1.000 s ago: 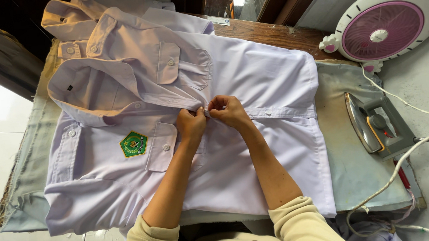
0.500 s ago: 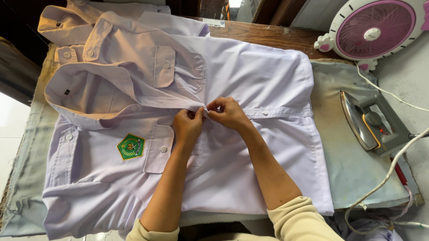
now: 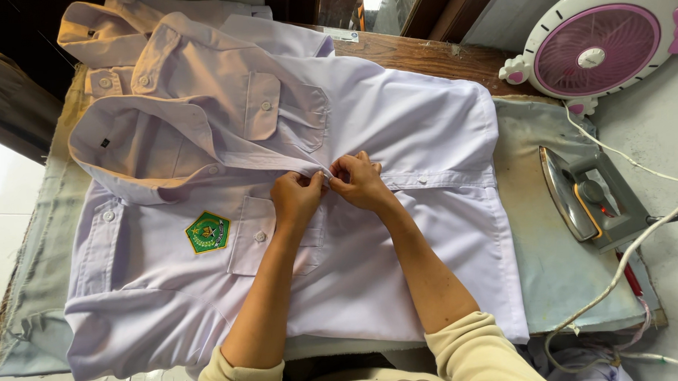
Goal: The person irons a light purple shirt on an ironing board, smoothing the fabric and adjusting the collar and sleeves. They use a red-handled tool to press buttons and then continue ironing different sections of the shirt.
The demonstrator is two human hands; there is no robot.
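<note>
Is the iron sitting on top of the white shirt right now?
No, the iron rests on the bare padded cover to the right of the white shirt, apart from it.

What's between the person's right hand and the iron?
Only cloth. In the head view, from the right hand toward the iron comes the white shirt, then a bare strip of grey-blue ironing cloth. Nothing else lies there.

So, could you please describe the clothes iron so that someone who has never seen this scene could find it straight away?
Start at the white shirt spread over the padded table and go to its right edge. On the bare grey padding there, below the round pink fan, lies the iron. It is the only metal thing here, with a shiny soleplate and a trailing white cord.
</note>
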